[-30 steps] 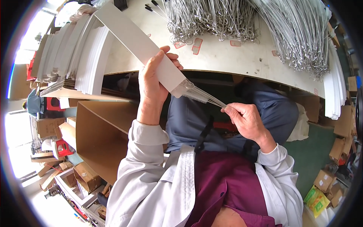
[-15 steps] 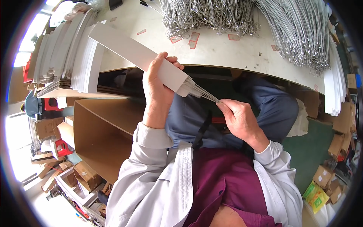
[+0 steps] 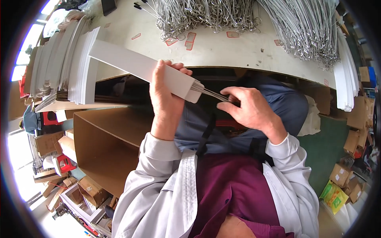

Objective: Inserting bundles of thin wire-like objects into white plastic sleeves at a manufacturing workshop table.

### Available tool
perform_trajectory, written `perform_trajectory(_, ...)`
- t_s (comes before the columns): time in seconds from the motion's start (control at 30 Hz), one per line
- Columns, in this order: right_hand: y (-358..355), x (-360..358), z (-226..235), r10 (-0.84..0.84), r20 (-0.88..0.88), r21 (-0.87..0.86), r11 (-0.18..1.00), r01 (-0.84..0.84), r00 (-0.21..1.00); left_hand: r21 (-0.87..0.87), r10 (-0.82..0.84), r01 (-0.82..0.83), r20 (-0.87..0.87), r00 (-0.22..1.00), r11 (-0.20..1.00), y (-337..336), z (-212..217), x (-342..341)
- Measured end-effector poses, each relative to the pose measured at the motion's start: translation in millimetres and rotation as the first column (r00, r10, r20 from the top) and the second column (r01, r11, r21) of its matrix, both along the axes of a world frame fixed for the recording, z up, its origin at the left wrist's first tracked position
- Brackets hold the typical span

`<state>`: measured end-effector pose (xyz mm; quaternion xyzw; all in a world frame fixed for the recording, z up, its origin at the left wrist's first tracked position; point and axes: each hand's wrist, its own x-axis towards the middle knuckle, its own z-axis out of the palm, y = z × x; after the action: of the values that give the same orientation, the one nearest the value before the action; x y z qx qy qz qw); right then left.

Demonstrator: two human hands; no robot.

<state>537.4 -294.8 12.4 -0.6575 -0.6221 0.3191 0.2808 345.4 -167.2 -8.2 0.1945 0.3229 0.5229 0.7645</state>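
My left hand [image 3: 163, 95] is wrapped around a long, narrow white cardboard box [image 3: 123, 59], held at a slant above my lap. From its lower right end sticks a thin bundle of metal wire brushes [image 3: 210, 93], beside the box's end flap. Most of the bundle is hidden inside. My right hand [image 3: 252, 109] is curled loosely around the outer ends of these wires. They run between its thumb and forefinger, which stand a little apart. The deeper fingers are partly hidden.
Piles of looped metal wires [image 3: 206, 16] and longer wires [image 3: 305, 31] lie on the white table [image 3: 222, 51]. Flat white boxes [image 3: 83, 71] stand stacked at left, with more white boxes [image 3: 345, 75] at the right edge. A large open carton [image 3: 107, 139] sits left of my legs.
My right hand has moved left and up toward the box, its thumb and forefinger going from a tight pinch to a looser spread. The bristles seen at the opening no longer show.
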Motion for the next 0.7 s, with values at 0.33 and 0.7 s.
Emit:
perform_trajectory(0.33, -5.9, -27.3, -24.3, -0.182, 0.061, 0.298, 0.942, 0.156, 0.981, 0.026, -0.113, 0.114, -0.034, 0.993, 0.993, -29.9, -8.9, 32.1)
perform_trajectory(0.7, 11.4, -24.5, -32.0, -0.251, -0.293, 0.218, 0.922, 0.320, 0.922, 0.022, -0.250, 0.258, -0.181, 0.951, 0.966, -60.8, -17.7, 34.7)
